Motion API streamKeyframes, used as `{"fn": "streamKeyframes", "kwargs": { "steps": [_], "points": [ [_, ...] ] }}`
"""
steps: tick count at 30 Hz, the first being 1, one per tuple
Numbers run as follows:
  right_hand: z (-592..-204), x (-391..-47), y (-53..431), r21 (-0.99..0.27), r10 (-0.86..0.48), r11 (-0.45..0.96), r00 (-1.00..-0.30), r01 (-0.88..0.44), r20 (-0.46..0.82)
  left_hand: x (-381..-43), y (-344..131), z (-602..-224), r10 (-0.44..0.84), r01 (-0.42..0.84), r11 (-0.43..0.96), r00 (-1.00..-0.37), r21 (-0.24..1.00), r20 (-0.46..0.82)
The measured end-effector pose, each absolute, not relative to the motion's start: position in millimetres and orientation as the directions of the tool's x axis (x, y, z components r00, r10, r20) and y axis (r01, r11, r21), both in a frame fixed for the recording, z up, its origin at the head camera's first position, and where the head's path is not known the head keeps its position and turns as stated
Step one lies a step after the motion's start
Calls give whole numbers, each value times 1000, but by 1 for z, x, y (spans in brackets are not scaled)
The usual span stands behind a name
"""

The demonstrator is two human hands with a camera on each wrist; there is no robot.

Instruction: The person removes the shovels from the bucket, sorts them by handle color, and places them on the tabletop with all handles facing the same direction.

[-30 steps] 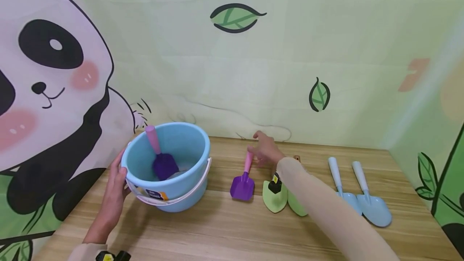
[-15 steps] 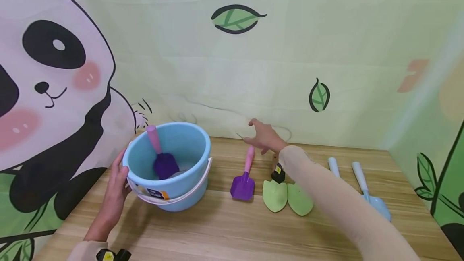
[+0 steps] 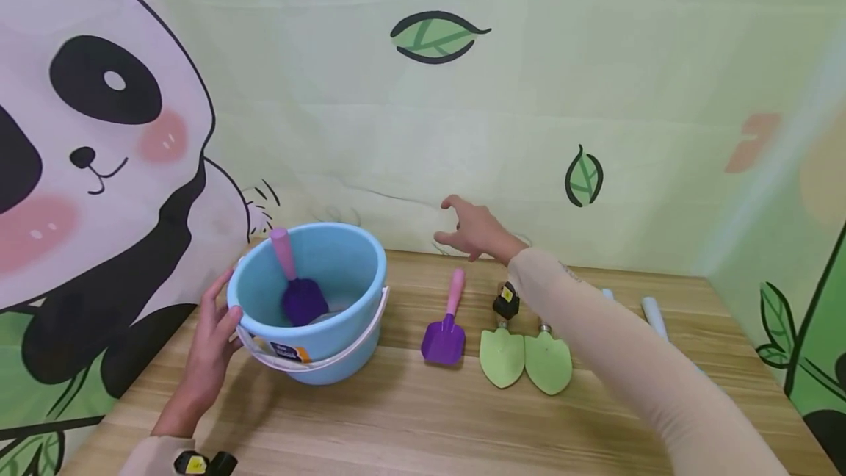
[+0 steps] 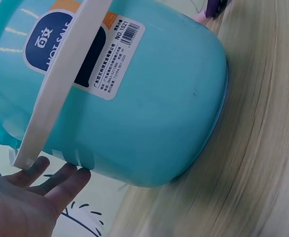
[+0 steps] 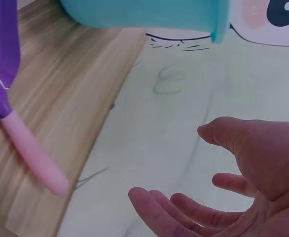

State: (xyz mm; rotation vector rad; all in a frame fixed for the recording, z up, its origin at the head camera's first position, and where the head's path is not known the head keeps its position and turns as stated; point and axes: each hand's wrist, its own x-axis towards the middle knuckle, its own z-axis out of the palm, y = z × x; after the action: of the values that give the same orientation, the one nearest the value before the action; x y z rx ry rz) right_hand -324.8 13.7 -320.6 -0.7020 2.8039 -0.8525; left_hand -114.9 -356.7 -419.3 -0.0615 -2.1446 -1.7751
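A light blue bucket with a white handle stands on the left of the wooden table. My left hand rests its spread fingers against the outer left side of the bucket, just under the rim. Inside leans a purple shovel with a pink grip. My right hand is raised near the back wall, fingers spread and loosely bent, holding nothing. Below it on the table lies a second purple shovel, its pink handle pointing to the back.
Two green trowels lie side by side right of the purple shovel, their handles partly hidden by the right wrist. Farther right, blue handles show beyond the sleeve, which covers their blades. A printed cloth backdrop rises behind the table.
My right hand has lifted up from beside the pink handle of the table's purple shovel toward the backdrop. My left hand stays on the bucket.
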Motion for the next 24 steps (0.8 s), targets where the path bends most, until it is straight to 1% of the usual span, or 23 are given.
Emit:
{"fn": "streamKeyframes", "kwargs": {
  "steps": [5,12,15,19,24],
  "points": [
    [-305,-325,12,-562,-490,712,-871,-420,30,-115,-359,-419,-182,274,202,-933,940,311],
    [-285,-323,5,-538,-516,703,-854,-465,63,-115,-360,-419,-185,247,243,-937,938,295],
    [-277,-322,1,-523,-525,703,-848,-483,76,-115,-361,-420,-185,257,219,-936,941,299],
    [-269,-320,-6,-512,-527,707,-846,-488,80,-116,-360,-422,-183,279,188,-932,942,313],
    [-260,-318,-14,-506,-547,703,-834,-499,63,-115,-361,-422,-187,282,205,-929,937,320]
  ]
}}
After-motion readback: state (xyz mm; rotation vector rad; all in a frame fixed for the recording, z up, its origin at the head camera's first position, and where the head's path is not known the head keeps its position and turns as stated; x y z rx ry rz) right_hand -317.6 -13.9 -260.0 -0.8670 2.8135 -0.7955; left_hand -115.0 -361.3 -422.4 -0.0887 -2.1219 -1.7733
